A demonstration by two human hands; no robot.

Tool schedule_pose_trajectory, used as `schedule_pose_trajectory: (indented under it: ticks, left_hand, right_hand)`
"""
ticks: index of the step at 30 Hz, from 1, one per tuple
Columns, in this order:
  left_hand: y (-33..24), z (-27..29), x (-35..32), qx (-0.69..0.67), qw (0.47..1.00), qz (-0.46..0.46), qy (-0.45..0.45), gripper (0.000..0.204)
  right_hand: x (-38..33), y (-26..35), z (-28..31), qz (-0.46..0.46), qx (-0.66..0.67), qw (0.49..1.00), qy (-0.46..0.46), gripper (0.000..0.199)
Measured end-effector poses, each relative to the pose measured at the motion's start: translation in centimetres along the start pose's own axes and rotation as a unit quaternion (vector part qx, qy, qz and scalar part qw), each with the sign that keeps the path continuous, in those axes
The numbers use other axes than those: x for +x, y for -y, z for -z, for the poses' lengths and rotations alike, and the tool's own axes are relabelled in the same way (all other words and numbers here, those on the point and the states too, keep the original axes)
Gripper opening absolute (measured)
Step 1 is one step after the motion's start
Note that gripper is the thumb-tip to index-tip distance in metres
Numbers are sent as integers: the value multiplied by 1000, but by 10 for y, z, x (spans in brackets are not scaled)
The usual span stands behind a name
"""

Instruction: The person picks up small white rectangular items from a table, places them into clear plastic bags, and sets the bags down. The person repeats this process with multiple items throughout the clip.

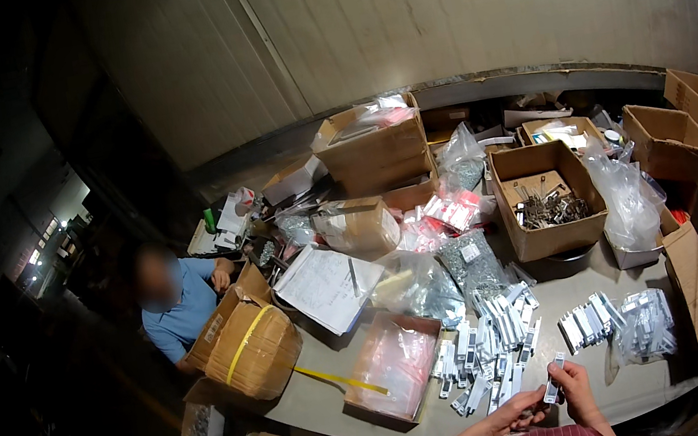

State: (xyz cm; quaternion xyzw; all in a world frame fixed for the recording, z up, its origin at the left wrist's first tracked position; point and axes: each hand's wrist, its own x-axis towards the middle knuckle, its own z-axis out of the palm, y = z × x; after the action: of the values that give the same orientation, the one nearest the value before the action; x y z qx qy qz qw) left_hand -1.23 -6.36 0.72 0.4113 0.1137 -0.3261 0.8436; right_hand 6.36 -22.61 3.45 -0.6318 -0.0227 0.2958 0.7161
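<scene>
Two bare hands work at the near edge of the grey surface [343, 404], and I watch them from above. My right hand [576, 388] has its grip closed on a small flat white packet with a dark end [554, 379], which stands almost upright between thumb and fingers, just above the surface edge. My left hand [516, 414] lies beside it with the fingers curled on something small and dark; I cannot tell what it is, and I cannot tell if this grip is truly closed.

Just beyond the hands lies a loose heap of the same white flat packets [491, 347], thin, rectangular, with a smooth plastic shine. To the right a short row of them [586, 321] stands neatly, next to a clear plastic bag full of such packets [647, 325].

Further back I see an open brown cardboard box with grey metal parts inside [548, 201], a crinkled transparent bag of small dark hardware [470, 264], and a flat pink-tinted plastic bag [396, 362]. At the left a round cardboard bundle with a yellow strap [253, 349] rests near a person in a blue shirt [179, 306].
</scene>
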Motion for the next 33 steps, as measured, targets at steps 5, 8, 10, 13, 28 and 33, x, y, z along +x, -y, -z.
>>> schedule_pose_trajectory:
  ticks: [5,8,10,13,28,33]
  left_hand:
    - [31,23,26,47,998,-43,-6,43]
    - [22,18,15,42,998,-36,-11,44]
    - [18,15,12,40,997,-57,-25,46]
    - [13,19,3,71,995,-60,-46,48]
    - [8,13,-6,54,988,-83,118,42]
    - [10,11,-14,42,986,-71,146,47]
  right_hand:
    - [7,-24,2,-2,-26,999,29,30]
    - [8,-23,2,-14,-45,998,41,31]
    - [9,-26,2,-27,-45,998,43,32]
    - [14,-33,2,-17,-27,997,69,30]
    - [75,-24,12,67,-216,973,48,26]
    - [82,-2,-16,-7,-102,991,89,34]
